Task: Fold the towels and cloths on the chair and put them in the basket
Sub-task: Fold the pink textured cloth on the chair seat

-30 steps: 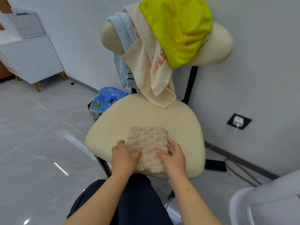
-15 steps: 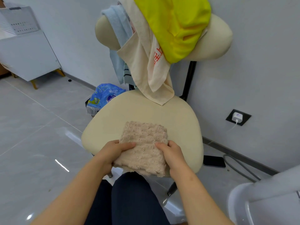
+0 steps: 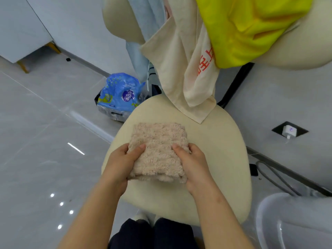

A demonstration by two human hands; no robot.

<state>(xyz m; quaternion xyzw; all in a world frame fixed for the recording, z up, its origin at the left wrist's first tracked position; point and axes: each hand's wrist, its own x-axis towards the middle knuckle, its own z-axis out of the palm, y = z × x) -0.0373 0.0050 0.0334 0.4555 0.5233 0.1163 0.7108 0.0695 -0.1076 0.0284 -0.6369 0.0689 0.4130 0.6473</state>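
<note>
A folded fluffy beige towel (image 3: 159, 150) is held just above the cream chair seat (image 3: 215, 144). My left hand (image 3: 122, 163) grips its left side, thumb on top. My right hand (image 3: 193, 162) grips its right side the same way. Over the chair back (image 3: 296, 51) hang a yellow cloth (image 3: 242, 27), a cream towel with red print (image 3: 181, 69) and a light blue towel (image 3: 143, 33). A white basket rim (image 3: 269, 218) shows at the lower right.
A blue plastic bag (image 3: 120, 95) lies on the floor left of the chair. A white cabinet (image 3: 19, 29) stands at the far left. A wall socket with a charger (image 3: 289, 131) and a grey cable (image 3: 273, 175) are to the right.
Both hands went from pressing flat on the towel to gripping its sides and lifting it off the seat. The view tilted downward and closer.
</note>
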